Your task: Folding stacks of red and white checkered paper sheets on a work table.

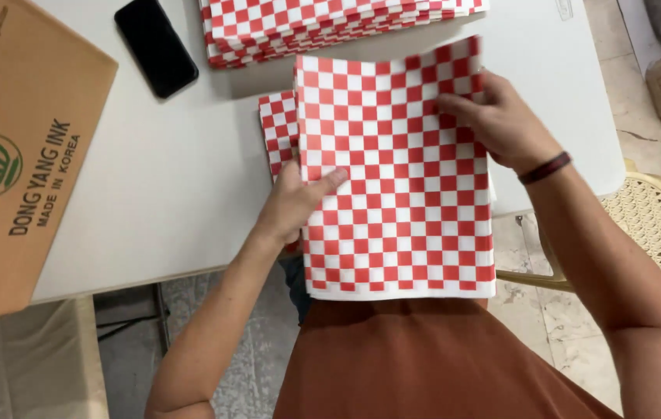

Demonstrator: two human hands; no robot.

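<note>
A red-and-white checkered paper sheet [396,178] lies half on the white table [160,178] and hangs over its near edge toward my lap. My left hand [295,200] grips its left edge, thumb on top. My right hand [497,120] rests on its upper right part, fingers pressing the paper. A second checkered sheet [276,128] shows from underneath at the left. A stack of the same checkered sheets [323,23] lies at the far side of the table.
A black phone [155,45] lies on the table at the far left. A brown cardboard box [12,147] stands at the left edge. A cream plastic chair [652,221] is to the right on the tiled floor.
</note>
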